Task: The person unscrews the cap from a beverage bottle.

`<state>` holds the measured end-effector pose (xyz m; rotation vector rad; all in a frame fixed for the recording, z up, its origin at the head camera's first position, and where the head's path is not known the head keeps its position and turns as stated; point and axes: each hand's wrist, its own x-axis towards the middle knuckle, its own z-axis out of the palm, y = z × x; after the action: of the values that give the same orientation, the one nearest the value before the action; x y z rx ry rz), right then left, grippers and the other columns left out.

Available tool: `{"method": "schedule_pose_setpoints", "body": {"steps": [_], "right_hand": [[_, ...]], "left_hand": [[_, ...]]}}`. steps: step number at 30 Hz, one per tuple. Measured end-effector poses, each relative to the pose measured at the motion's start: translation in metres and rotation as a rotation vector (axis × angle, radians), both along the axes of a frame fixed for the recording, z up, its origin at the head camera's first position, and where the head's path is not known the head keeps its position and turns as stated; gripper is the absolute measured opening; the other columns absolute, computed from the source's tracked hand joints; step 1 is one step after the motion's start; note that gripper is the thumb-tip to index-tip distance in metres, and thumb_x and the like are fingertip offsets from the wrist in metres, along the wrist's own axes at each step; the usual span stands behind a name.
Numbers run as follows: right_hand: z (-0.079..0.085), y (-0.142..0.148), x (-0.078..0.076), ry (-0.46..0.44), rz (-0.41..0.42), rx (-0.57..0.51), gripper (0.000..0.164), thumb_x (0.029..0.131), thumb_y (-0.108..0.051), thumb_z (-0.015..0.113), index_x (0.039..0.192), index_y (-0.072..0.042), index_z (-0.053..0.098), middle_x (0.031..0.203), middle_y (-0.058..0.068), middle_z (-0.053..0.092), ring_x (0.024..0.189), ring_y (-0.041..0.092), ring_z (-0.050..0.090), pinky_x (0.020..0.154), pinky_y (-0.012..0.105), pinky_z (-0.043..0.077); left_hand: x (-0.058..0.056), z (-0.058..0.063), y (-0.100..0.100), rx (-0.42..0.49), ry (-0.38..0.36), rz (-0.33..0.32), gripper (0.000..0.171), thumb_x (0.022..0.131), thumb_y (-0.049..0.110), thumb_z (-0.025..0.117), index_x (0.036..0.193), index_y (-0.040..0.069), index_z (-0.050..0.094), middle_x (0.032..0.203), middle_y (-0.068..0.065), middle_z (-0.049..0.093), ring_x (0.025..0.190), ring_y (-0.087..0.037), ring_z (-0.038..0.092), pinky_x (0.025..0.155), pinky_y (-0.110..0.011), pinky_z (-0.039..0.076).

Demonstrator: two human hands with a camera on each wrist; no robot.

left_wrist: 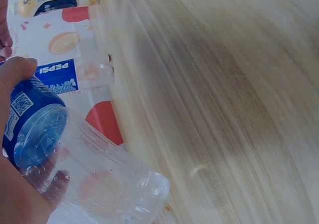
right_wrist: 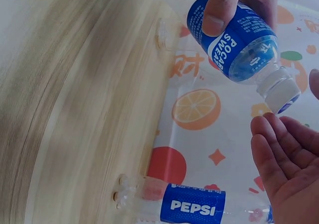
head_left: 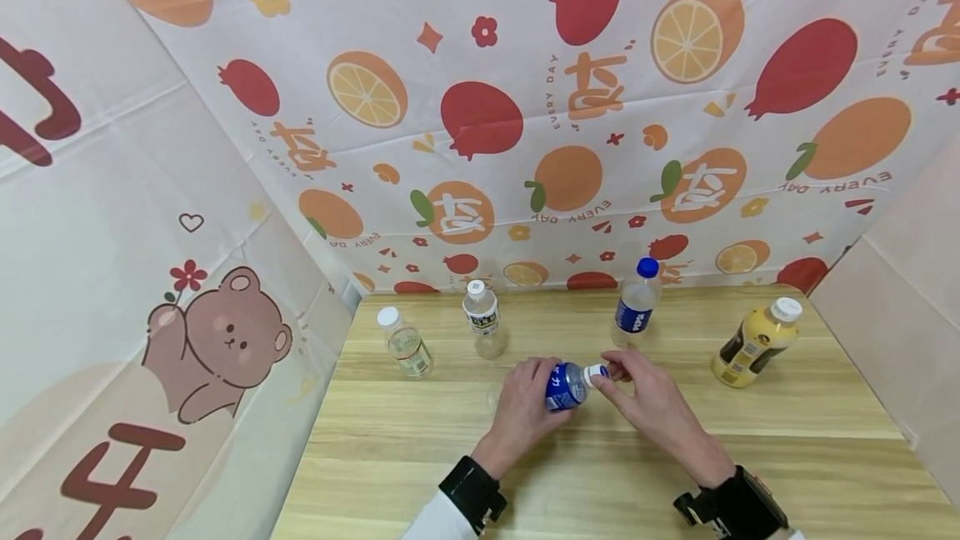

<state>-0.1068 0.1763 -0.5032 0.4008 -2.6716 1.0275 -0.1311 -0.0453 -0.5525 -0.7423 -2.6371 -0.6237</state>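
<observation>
My left hand (head_left: 521,407) grips a clear Pocari Sweat bottle (head_left: 566,390) around its blue label, tilted with its neck toward the right. In the left wrist view the clear lower part of the bottle (left_wrist: 107,169) shows water droplets inside. A white cap (right_wrist: 284,95) sits on the neck. Close by that cap is my right hand (head_left: 648,398), its fingers fairly straight. The right wrist view shows the fingertips (right_wrist: 261,124) just beside the cap, with the thumb apart on the other side.
Behind the hands stands a Pepsi bottle (head_left: 636,311) with a blue cap. A yellow drink bottle (head_left: 750,348) is at the right. Two clear white-capped bottles stand at the left, one with a black-and-white label (head_left: 483,323), one with a green label (head_left: 408,348). A fruit-print cloth (head_left: 480,165) hangs behind the wooden table.
</observation>
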Motion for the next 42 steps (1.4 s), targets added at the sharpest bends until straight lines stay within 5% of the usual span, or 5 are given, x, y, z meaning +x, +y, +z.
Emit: {"method": "schedule_pose_setpoints", "body": {"steps": [7, 22, 30, 37, 42], "right_hand": [[0.0004, -0.0029, 0.0019, -0.018, -0.003, 0.026, 0.030, 0.093, -0.022, 0.079, 0.118, -0.007, 0.070, 0.097, -0.006, 0.068, 0.085, 0.008, 0.063, 0.072, 0.030, 0.059], [-0.0011, -0.0034, -0.0001, 0.152, 0.186, -0.007, 0.036, 0.090, 0.005, 0.075, 0.122, -0.004, 0.062, 0.117, 0.003, 0.063, 0.102, 0.014, 0.062, 0.082, 0.038, 0.061], [-0.0015, -0.0009, -0.0011, 0.144, 0.218, -0.020, 0.042, 0.087, 0.010, 0.075, 0.124, -0.002, 0.059, 0.121, 0.003, 0.061, 0.107, 0.017, 0.061, 0.087, 0.042, 0.060], [0.0017, 0.0003, 0.0022, -0.037, 0.092, -0.055, 0.052, 0.096, -0.021, 0.077, 0.138, -0.003, 0.053, 0.128, 0.010, 0.062, 0.112, 0.027, 0.065, 0.092, 0.050, 0.058], [0.0048, -0.0015, 0.0022, -0.078, -0.034, -0.031, 0.045, 0.098, -0.035, 0.074, 0.128, -0.004, 0.063, 0.104, 0.001, 0.067, 0.095, 0.018, 0.066, 0.082, 0.042, 0.060]], "left_hand": [[0.0022, -0.0036, 0.0013, -0.011, 0.039, -0.006, 0.081, 0.068, 0.043, 0.097, 0.133, 0.013, 0.057, 0.119, -0.002, 0.063, 0.106, -0.018, 0.062, 0.095, -0.036, 0.054], [0.0011, -0.0031, 0.0004, 0.046, -0.009, -0.002, 0.079, 0.069, 0.040, 0.097, 0.132, 0.013, 0.058, 0.119, -0.003, 0.065, 0.106, -0.019, 0.063, 0.094, -0.036, 0.055], [-0.0024, -0.0043, 0.0013, 0.053, 0.019, -0.013, 0.079, 0.068, 0.041, 0.097, 0.131, 0.014, 0.058, 0.117, -0.002, 0.064, 0.104, -0.018, 0.063, 0.092, -0.034, 0.055], [-0.0016, -0.0035, 0.0015, 0.046, 0.003, -0.009, 0.080, 0.069, 0.042, 0.096, 0.133, 0.013, 0.058, 0.118, -0.002, 0.064, 0.104, -0.018, 0.063, 0.093, -0.035, 0.055], [-0.0015, -0.0027, 0.0016, 0.028, 0.007, -0.005, 0.080, 0.071, 0.044, 0.095, 0.134, 0.014, 0.057, 0.118, -0.002, 0.063, 0.105, -0.018, 0.062, 0.093, -0.036, 0.055]]}}
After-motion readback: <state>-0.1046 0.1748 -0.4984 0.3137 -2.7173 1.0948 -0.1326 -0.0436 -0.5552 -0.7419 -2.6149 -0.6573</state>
